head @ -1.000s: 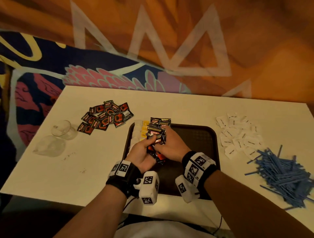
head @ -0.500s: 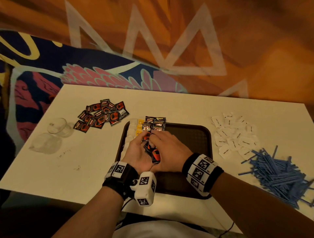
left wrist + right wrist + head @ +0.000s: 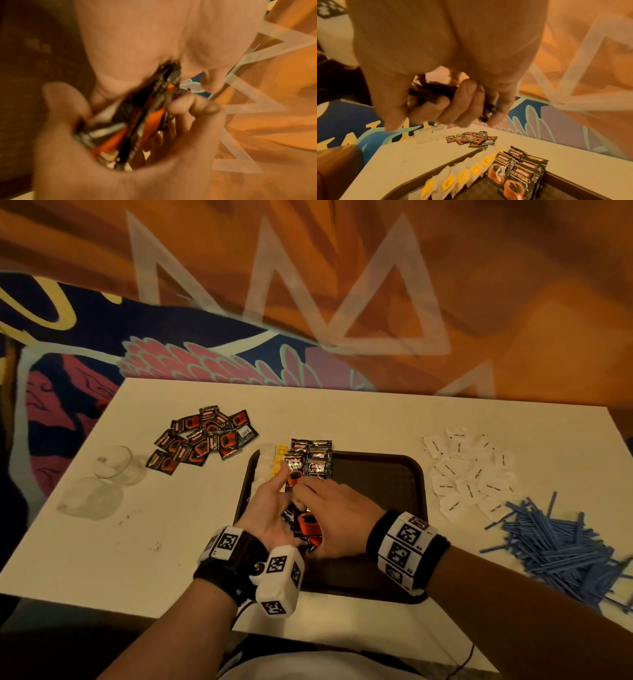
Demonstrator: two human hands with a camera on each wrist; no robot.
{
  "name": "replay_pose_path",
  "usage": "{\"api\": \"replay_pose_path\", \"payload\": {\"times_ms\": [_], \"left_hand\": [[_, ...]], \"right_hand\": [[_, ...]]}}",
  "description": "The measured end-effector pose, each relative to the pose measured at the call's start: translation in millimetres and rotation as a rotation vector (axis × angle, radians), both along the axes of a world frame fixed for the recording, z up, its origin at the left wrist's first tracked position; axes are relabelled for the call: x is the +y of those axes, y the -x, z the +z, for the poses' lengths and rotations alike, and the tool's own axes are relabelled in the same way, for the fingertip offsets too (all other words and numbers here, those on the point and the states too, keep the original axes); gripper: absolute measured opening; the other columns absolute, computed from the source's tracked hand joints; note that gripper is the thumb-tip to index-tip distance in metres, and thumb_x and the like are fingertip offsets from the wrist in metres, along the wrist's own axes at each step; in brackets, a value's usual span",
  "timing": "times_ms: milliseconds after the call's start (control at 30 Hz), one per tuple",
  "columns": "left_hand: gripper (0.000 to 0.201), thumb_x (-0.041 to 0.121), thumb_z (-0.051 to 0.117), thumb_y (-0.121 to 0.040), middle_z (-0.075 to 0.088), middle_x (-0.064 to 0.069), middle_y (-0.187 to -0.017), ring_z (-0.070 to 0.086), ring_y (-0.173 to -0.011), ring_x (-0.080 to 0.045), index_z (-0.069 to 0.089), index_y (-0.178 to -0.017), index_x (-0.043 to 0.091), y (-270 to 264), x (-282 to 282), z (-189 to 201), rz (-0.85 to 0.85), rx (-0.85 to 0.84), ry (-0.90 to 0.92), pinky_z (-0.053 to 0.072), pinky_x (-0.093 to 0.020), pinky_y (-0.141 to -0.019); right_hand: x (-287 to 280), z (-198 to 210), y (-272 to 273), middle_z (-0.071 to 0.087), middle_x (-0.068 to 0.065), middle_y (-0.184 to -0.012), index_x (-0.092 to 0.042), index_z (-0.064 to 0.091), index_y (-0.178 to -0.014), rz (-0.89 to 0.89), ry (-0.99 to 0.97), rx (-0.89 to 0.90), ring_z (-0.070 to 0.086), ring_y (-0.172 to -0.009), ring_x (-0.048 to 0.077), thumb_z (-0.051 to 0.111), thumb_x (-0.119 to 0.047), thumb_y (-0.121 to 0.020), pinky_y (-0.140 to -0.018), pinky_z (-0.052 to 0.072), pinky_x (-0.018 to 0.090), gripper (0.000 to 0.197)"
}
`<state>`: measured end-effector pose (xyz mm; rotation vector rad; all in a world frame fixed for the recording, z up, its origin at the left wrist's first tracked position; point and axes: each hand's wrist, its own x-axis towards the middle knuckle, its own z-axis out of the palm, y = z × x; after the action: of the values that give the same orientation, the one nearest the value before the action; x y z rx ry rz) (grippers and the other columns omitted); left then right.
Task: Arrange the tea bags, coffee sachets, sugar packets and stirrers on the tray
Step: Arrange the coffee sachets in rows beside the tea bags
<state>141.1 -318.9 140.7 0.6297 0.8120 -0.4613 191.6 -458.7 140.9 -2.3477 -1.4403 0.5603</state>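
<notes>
A dark brown tray (image 3: 376, 474) lies mid-table. Tea bags (image 3: 270, 460) with yellow tags (image 3: 464, 177) line its left edge. Beside them, black-and-orange coffee sachets (image 3: 310, 463) lie in overlapping rows (image 3: 518, 174). Over the tray's near left part my left hand (image 3: 284, 491) cups a stack of coffee sachets (image 3: 305, 525), fingers curled round it (image 3: 137, 128). My right hand (image 3: 308, 494) reaches in from the right and pinches sachets of that stack (image 3: 433, 92). Loose coffee sachets (image 3: 205, 440), white sugar packets (image 3: 469, 474) and blue stirrers (image 3: 561, 542) lie on the table.
Two clear plastic cups (image 3: 113, 463) lie at the table's left side. The white table (image 3: 359, 419) ends against a patterned orange and blue cloth behind. The tray's right half (image 3: 387, 508) holds nothing.
Both hands have drawn the sachet stack nearer to me, lower over the tray's near left part. The rows at the tray's far end look unchanged.
</notes>
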Motion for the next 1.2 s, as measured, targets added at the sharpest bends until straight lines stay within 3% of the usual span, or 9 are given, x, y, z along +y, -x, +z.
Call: {"api": "replay_pose_path", "payload": {"times_ms": [100, 233, 500, 600, 700, 800, 933, 1067, 1200], "left_hand": [[0.072, 0.059, 0.062, -0.081, 0.061, -0.018, -0.112, 0.058, -0.112, -0.035, 0.056, -0.130, 0.006, 2, 6, 2, 0.019, -0.082, 0.077, 0.045, -0.045, -0.099], [0.066, 0.067, 0.054, -0.082, 0.071, -0.017, -0.089, 0.070, -0.085, -0.031, 0.074, -0.096, 0.006, -3, 6, 11, 0.031, -0.078, 0.046, 0.050, -0.042, -0.080], [0.084, 0.075, 0.049, -0.078, 0.067, -0.022, -0.108, 0.066, -0.100, -0.035, 0.065, -0.117, 0.002, -1, 49, 11, 0.002, -0.101, 0.048, 0.051, -0.044, -0.087], [0.081, 0.076, 0.041, -0.081, 0.070, -0.019, -0.089, 0.069, -0.084, -0.031, 0.069, -0.102, 0.003, -2, 60, 10, -0.049, -0.102, 0.007, 0.050, -0.040, -0.080], [0.081, 0.074, 0.039, -0.085, 0.070, -0.021, -0.095, 0.070, -0.087, -0.032, 0.072, -0.102, 0.002, 0, 75, 11, -0.050, -0.118, 0.067, 0.049, -0.042, -0.082], [0.071, 0.064, 0.045, -0.087, 0.065, -0.022, -0.113, 0.065, -0.104, -0.034, 0.065, -0.117, 0.003, 7, 89, 13, -0.065, -0.185, 0.132, 0.051, -0.044, -0.088], [0.068, 0.067, 0.042, -0.086, 0.070, -0.020, -0.100, 0.068, -0.096, -0.031, 0.071, -0.099, 0.007, 10, 96, 12, -0.119, -0.203, 0.059, 0.053, -0.042, -0.083], [0.076, 0.071, 0.032, -0.088, 0.072, -0.020, -0.088, 0.072, -0.081, -0.030, 0.066, -0.100, 0.004, 11, 104, 5, -0.097, -0.155, 0.031, 0.052, -0.041, -0.076], [0.073, 0.062, 0.027, -0.095, 0.065, -0.026, -0.112, 0.067, -0.103, -0.034, 0.060, -0.120, 0.003, 17, 114, 7, -0.163, -0.171, 0.072, 0.058, -0.041, -0.077]], "right_hand": [[3, 1, -4, 0.039, -0.009, -0.108, -0.031, 0.028, -0.093, -0.073, -0.111, 0.039, 0.040, -0.091, 0.013, 0.083, -0.043, -0.060, -0.078, 0.040, 0.031, 0.066], [19, 9, 0, 0.040, -0.008, -0.120, -0.035, 0.027, -0.093, -0.101, -0.062, 0.092, 0.044, -0.103, 0.015, 0.082, -0.059, -0.054, -0.088, 0.045, 0.035, 0.072], [57, 26, 11, 0.043, -0.015, -0.102, -0.029, 0.037, -0.096, -0.240, -0.106, 0.072, 0.043, -0.092, 0.009, 0.084, -0.058, -0.054, -0.084, 0.036, 0.031, 0.069], [75, 26, 21, 0.047, -0.012, -0.095, -0.027, 0.038, -0.092, -0.245, -0.137, 0.083, 0.046, -0.084, 0.012, 0.082, -0.054, -0.059, -0.079, 0.042, 0.032, 0.061], [87, 25, 26, 0.047, -0.012, -0.090, -0.027, 0.037, -0.085, -0.296, -0.174, 0.083, 0.043, -0.080, 0.012, 0.083, -0.052, -0.060, -0.076, 0.042, 0.032, 0.058], [95, 28, 29, 0.051, -0.008, -0.099, -0.025, 0.039, -0.086, -0.375, -0.213, 0.126, 0.047, -0.092, 0.016, 0.086, -0.052, -0.053, -0.083, 0.046, 0.036, 0.064], [110, 27, 36, 0.047, -0.001, -0.127, -0.021, 0.043, -0.095, -0.372, -0.190, 0.173, 0.043, -0.119, 0.020, 0.088, -0.043, -0.057, -0.102, 0.042, 0.035, 0.063], [122, 24, 38, 0.050, -0.010, -0.091, -0.022, 0.041, -0.083, -0.379, -0.198, 0.209, 0.045, -0.085, 0.013, 0.085, -0.038, -0.062, -0.076, 0.048, 0.035, 0.051], [124, 23, 36, 0.049, -0.011, -0.082, -0.021, 0.039, -0.078, -0.413, -0.245, 0.164, 0.044, -0.077, 0.011, 0.085, -0.041, -0.061, -0.068, 0.044, 0.028, 0.052]]}}
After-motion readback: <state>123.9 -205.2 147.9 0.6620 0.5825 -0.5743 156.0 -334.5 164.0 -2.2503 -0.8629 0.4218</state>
